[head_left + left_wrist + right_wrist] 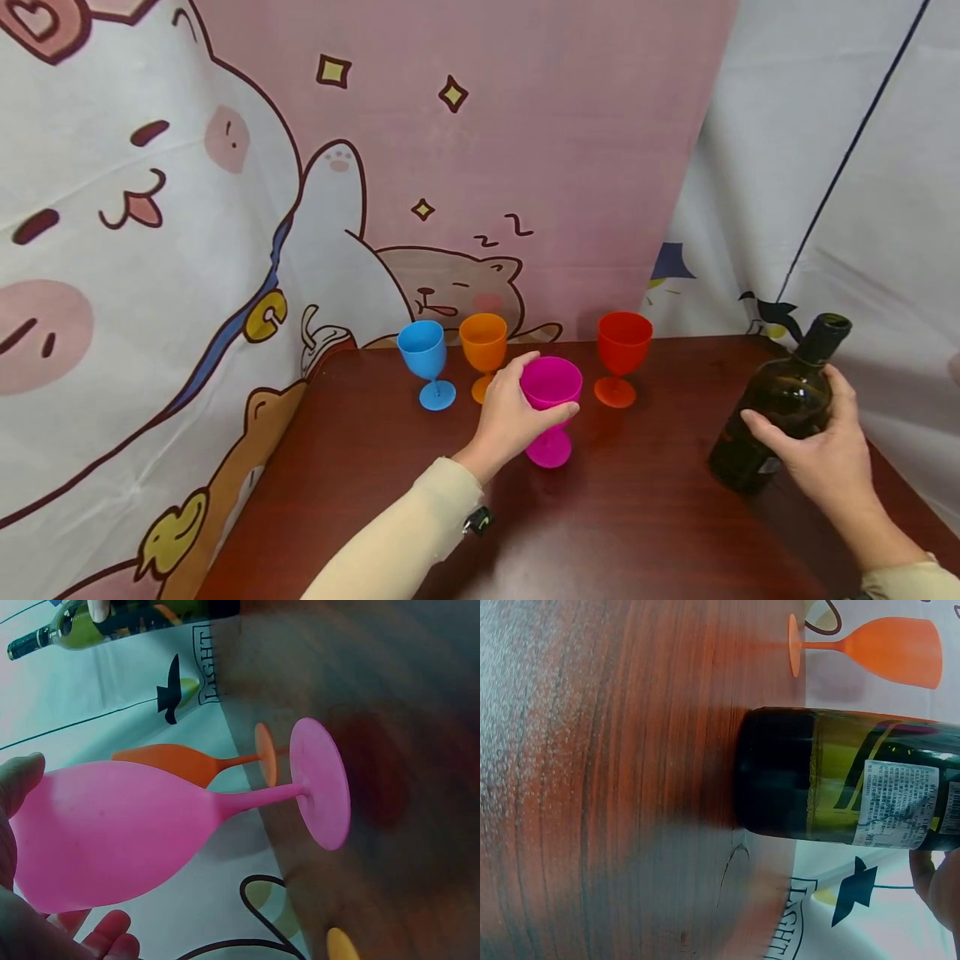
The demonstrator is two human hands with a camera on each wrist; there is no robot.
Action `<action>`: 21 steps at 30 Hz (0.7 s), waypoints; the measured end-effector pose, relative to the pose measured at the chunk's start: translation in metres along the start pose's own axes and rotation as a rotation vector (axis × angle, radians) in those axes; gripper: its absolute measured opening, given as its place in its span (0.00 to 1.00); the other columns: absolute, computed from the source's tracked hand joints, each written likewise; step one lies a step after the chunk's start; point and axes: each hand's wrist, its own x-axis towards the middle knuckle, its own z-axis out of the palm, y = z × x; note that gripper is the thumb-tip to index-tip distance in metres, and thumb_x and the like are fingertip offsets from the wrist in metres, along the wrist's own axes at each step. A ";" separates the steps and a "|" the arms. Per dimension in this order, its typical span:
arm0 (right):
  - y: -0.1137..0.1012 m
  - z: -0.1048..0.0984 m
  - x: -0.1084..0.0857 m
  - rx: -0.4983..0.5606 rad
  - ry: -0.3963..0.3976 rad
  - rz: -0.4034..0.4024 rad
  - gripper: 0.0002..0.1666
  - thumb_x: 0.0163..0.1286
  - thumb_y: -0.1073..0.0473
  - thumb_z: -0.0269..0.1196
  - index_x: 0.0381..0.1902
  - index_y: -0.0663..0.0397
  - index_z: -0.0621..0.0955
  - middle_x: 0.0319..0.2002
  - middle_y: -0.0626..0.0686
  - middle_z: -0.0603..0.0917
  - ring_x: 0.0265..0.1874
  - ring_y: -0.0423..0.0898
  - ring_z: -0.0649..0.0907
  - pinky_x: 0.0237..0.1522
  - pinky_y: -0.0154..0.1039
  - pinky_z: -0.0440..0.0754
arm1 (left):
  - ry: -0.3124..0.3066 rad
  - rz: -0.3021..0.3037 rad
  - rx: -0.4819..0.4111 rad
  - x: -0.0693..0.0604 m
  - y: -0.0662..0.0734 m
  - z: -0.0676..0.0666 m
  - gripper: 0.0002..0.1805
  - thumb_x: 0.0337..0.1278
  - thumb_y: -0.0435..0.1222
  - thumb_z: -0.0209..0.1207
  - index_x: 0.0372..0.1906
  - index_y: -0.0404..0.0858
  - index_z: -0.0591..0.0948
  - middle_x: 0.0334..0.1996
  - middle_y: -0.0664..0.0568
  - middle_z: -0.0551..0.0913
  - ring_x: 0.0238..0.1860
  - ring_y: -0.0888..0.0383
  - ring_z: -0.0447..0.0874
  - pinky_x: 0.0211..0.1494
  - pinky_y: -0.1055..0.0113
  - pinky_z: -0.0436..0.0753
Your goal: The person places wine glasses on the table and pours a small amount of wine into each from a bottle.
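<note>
My left hand (510, 414) grips a magenta plastic goblet (552, 385) by the bowl, thumb on the near side. In the left wrist view that goblet (127, 829) looks pink, its stem and round foot fully visible. My right hand (836, 454) holds a dark green glass wine bottle (789, 393) round its body, with the neck leaning slightly right. A white printed label (897, 804) shows on the bottle in the right wrist view. Whether the goblet's foot or the bottle's base touches the table, I cannot tell.
Behind the magenta goblet stand a blue goblet (423, 350) and an orange goblet (483, 342), the latter's foot partly hidden by my left hand. A red goblet (624, 343) stands between the magenta one and the bottle. Cartoon-printed cloth (570, 167) hangs behind the brown table (637, 525).
</note>
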 end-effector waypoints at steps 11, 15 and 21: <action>0.000 -0.001 0.001 0.015 -0.015 -0.006 0.63 0.57 0.62 0.81 0.83 0.26 0.60 0.61 0.23 0.66 0.60 0.21 0.67 0.63 0.18 0.59 | 0.018 0.000 -0.006 -0.015 -0.014 0.002 0.50 0.48 0.56 0.80 0.76 0.50 0.72 0.61 0.52 0.83 0.60 0.55 0.80 0.53 0.65 0.87; -0.001 -0.002 0.000 0.006 -0.022 0.001 0.63 0.58 0.61 0.80 0.83 0.26 0.59 0.62 0.23 0.65 0.60 0.20 0.67 0.62 0.17 0.59 | 0.028 0.002 -0.001 -0.016 -0.015 0.004 0.49 0.47 0.56 0.80 0.76 0.51 0.73 0.61 0.52 0.83 0.61 0.55 0.79 0.53 0.65 0.87; -0.002 -0.002 0.000 0.011 -0.016 0.015 0.63 0.58 0.61 0.80 0.83 0.25 0.59 0.64 0.25 0.66 0.61 0.21 0.67 0.62 0.16 0.60 | 0.031 0.011 -0.003 -0.016 -0.018 0.006 0.49 0.47 0.57 0.80 0.76 0.52 0.72 0.61 0.53 0.83 0.61 0.55 0.79 0.53 0.66 0.88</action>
